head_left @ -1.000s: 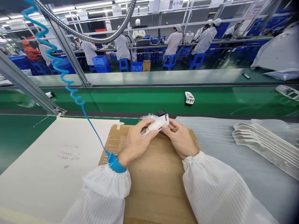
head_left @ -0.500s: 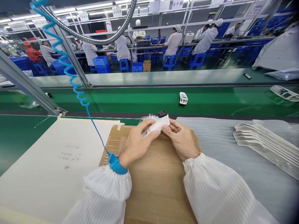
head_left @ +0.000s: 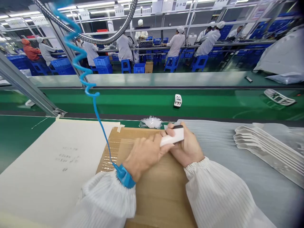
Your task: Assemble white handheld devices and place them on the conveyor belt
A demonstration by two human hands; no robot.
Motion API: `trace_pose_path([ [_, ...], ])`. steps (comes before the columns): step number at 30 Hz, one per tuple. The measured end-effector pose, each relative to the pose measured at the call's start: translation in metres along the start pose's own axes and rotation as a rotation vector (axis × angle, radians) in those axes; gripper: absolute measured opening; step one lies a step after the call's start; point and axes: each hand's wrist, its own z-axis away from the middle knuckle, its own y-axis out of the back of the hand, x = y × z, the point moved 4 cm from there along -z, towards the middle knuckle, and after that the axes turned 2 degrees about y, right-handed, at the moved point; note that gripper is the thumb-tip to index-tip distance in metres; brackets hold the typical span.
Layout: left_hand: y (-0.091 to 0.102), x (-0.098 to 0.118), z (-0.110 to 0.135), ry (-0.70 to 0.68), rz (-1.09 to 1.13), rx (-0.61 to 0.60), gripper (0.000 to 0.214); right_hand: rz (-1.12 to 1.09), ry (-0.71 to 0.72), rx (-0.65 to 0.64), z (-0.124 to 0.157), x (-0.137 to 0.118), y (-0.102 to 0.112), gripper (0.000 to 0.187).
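White device [head_left: 173, 137] pinched by left hand [head_left: 145, 153], its black end held in right hand [head_left: 191, 146], over cardboard [head_left: 163, 196]. Two-handed handling judged in hand; steady support apparently required next. Crumpled clear plastic [head_left: 151, 122] seen beyond.

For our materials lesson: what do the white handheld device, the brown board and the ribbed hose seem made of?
White handheld device: probably plastic, smooth and satin; its surface looks even and moulded.
Brown board: likely cardboard, mostly matt, by its plain brown paper look.
Ribbed hose: apparently metal, shiny; its silvery rings catch highlights, though metallic-coated plastic remains possible.
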Motion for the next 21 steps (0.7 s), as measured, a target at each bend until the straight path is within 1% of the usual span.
trace_pose_path([
  [2,0.01,-0.009,-0.001,0.048,0.02,0.095,0.041,-0.006,-0.001,-0.106,0.001,0.003,-0.01,0.039],
  [3,0.015,-0.011,-0.001,0.044,0.04,0.146,0.039,-0.017,0.003,-0.146,0.001,0.005,-0.015,0.038],
  [5,0.021,-0.011,0.0,-0.012,0.103,0.232,0.04,-0.044,0.004,-0.198,0.003,0.013,-0.022,0.035],
  [6,0.022,-0.009,0.001,-0.04,0.136,0.252,0.043,-0.055,-0.001,-0.208,0.004,0.018,-0.024,0.033],
  [8,0.019,-0.004,0.002,-0.07,0.165,0.251,0.044,-0.075,-0.014,-0.19,0.006,0.026,-0.024,0.029],
  [10,0.014,0.001,0.001,-0.067,0.145,0.236,0.041,-0.097,-0.024,-0.142,0.007,0.032,-0.022,0.025],
  [13,0.01,0.004,-0.001,-0.064,0.119,0.248,0.041,-0.144,-0.045,-0.097,0.007,0.032,-0.019,0.022],
  [15,0.009,0.002,-0.002,-0.1,0.122,0.252,0.041,-0.163,-0.068,-0.093,0.006,0.029,-0.018,0.022],
  [18,0.011,-0.006,-0.003,-0.192,0.137,0.214,0.041,-0.222,-0.097,-0.064,0.004,0.018,-0.015,0.023],
  [21,0.015,-0.017,-0.003,-0.193,0.072,0.182,0.038,-0.307,-0.116,-0.02,0.002,0.007,-0.009,0.031],
])
